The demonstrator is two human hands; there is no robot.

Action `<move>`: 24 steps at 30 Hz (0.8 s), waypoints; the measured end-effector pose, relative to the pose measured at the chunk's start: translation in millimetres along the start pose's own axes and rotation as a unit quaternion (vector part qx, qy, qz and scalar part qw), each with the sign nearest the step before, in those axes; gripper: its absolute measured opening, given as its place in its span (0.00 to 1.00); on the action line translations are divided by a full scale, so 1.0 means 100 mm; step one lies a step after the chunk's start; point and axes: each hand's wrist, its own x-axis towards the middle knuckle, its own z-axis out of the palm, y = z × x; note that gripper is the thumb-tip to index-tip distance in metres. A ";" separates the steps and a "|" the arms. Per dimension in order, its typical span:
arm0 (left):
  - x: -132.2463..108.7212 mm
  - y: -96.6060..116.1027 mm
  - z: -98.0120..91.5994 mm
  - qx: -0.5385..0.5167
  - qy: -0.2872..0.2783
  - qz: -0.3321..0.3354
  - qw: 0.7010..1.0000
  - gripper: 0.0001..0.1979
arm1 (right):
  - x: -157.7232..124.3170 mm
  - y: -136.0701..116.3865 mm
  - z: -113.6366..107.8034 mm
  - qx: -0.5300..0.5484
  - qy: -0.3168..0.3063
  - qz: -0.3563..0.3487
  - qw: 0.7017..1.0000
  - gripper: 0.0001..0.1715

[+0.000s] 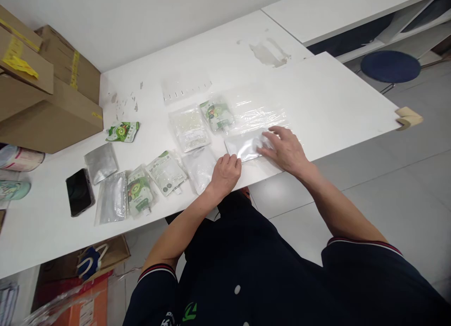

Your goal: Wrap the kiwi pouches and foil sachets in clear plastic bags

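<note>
A shiny silver pouch (pixel 246 146) lies flat near the table's front edge, on clear plastic film (pixel 259 105). At the pouch's lower left corner, my left hand (pixel 226 173) is closed, its curled fingers pinching the edge. My right hand (pixel 287 152) rests over the pouch's right end with thumb and fingers apart. Just beyond the pouch is a green-and-white fruit-print spout pouch (pixel 217 115) in clear wrapping. Left of that lies a pale wrapped pouch (pixel 190 128), and a clear plastic bag (pixel 200 166) sits beside my left hand.
Further left are spout pouches (pixel 139 190) (pixel 166 173), a crumpled green pouch (pixel 122 131), silver bags (pixel 101 162) (pixel 112 199) and a black phone (pixel 80 192). Cardboard boxes (pixel 66 91) stand at the back left. A blue stool (pixel 390 66) is beyond the table's right side.
</note>
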 end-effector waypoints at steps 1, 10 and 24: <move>0.00 -0.01 0.00 -0.009 0.012 0.007 1.000 0.18 | -0.05 0.04 0.00 0.013 -0.020 -0.063 0.998 0.31; -0.18 0.02 -0.34 -0.219 0.054 0.008 0.974 0.12 | -0.46 0.04 -0.44 0.029 -0.054 -0.122 0.991 0.23; 0.65 -0.48 -0.18 -0.049 0.025 -0.189 0.980 0.12 | 0.91 0.14 -0.15 -0.050 -0.195 -0.052 0.978 0.17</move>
